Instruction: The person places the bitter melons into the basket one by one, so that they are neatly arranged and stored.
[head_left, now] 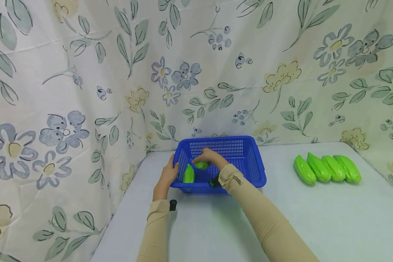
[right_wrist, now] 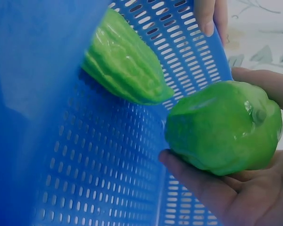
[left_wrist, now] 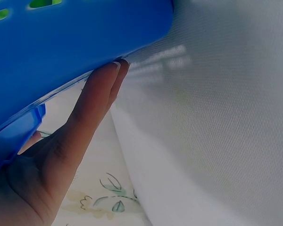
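A blue perforated plastic basket (head_left: 216, 139) stands on the table near the back curtain. My left hand (head_left: 169, 174) holds it at its left rim, fingers along the outer wall. Inside the basket, my right hand (head_left: 211, 156) grips a bright green, ridged bitter melon (right_wrist: 221, 127) between thumb and fingers. The right wrist view shows this melon end-on, above the perforated floor. Another bitter melon (head_left: 189, 174) lies along the basket's left side, its pointed tip toward the back; part of it is cut off by the near wall in the right wrist view.
Several more green bitter melons (head_left: 333, 168) lie side by side on the white table (head_left: 301, 214), right of the basket. A floral curtain (head_left: 203, 72) hangs behind the table and along its left side. Dark wrist cameras (head_left: 173, 205) sit at both wrists.
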Available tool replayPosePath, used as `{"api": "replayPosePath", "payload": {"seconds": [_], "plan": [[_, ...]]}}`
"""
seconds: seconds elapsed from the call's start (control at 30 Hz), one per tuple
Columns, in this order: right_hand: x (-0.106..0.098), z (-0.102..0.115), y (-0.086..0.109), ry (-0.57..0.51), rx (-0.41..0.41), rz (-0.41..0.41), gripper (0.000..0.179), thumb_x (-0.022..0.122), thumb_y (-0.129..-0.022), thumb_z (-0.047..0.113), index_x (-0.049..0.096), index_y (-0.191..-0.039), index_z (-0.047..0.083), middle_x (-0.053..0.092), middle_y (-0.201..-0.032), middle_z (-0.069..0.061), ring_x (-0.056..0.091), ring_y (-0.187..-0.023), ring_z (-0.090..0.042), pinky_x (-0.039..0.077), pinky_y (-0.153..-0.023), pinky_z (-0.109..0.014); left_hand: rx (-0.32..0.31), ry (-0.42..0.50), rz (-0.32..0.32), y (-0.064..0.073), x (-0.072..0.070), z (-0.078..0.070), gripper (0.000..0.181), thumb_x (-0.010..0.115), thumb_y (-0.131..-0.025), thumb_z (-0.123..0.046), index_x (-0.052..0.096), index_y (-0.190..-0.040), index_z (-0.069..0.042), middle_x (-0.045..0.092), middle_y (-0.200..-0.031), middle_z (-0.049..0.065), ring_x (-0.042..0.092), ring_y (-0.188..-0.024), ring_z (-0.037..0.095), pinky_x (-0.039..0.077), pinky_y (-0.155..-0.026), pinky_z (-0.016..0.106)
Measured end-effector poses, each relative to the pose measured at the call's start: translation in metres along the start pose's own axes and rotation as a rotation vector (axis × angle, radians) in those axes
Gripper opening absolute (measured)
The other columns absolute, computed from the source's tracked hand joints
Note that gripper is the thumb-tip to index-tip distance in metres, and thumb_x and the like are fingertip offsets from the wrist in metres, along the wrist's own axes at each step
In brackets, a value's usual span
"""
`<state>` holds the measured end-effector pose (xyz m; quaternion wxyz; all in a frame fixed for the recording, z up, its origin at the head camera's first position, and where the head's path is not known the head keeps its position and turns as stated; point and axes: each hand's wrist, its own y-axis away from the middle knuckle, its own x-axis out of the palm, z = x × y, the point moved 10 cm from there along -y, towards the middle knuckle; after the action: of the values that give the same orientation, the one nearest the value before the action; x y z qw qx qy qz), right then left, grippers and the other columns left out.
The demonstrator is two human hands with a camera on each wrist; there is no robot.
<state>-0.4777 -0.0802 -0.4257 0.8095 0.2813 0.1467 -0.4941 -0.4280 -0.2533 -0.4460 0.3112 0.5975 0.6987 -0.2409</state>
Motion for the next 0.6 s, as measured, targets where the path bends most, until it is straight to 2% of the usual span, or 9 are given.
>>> {"api": "replayPosePath", "payload": {"seconds": [0.1,0.23,0.37,0.6], "plan": [[0.002,0.001,0.003,-0.010,0.005,0.014,0.088,0.075,-0.084,0.027,0.027,-0.149,-0.007,0.039,-0.150,-0.025,0.054,-0.125,-0.036,0.049,-0.102,-0.047,0.003,0.005,0.003,0.000,0.000,0.000,0.059,0.034,-0.106,-0.030,0.011,-0.158,-0.015,0.034,-0.154,0.026,0.043,-0.135,0.048,0.039,-0.106,0.062],[0.003,0.003,0.006,0.007,0.003,0.025,0.075,0.074,-0.085,0.028,0.039,-0.139,-0.009,0.052,-0.130,-0.024,0.061,-0.109,-0.034,0.053,-0.096,-0.048,0.012,0.005,0.001,-0.001,-0.001,-0.001,0.059,0.034,-0.106,-0.029,0.011,-0.158,-0.014,0.034,-0.154,0.026,0.043,-0.135,0.048,0.039,-0.106,0.062],[0.006,0.003,0.008,0.030,-0.003,0.043,0.060,0.073,-0.086,0.028,0.049,-0.127,-0.008,0.058,-0.113,-0.019,0.062,-0.096,-0.029,0.055,-0.093,-0.047,0.018,-0.001,-0.005,-0.001,-0.002,-0.003,0.059,0.034,-0.106,-0.028,0.012,-0.158,-0.013,0.035,-0.153,0.027,0.044,-0.134,0.049,0.039,-0.105,0.063],[0.012,0.002,0.012,0.057,0.013,0.077,0.053,0.071,-0.088,0.028,0.052,-0.123,-0.007,0.059,-0.108,-0.017,0.063,-0.094,-0.028,0.056,-0.091,-0.047,0.015,0.010,-0.016,0.001,-0.002,-0.002,0.059,0.036,-0.105,-0.029,0.015,-0.158,-0.013,0.036,-0.153,0.026,0.045,-0.134,0.048,0.039,-0.106,0.062]]}}
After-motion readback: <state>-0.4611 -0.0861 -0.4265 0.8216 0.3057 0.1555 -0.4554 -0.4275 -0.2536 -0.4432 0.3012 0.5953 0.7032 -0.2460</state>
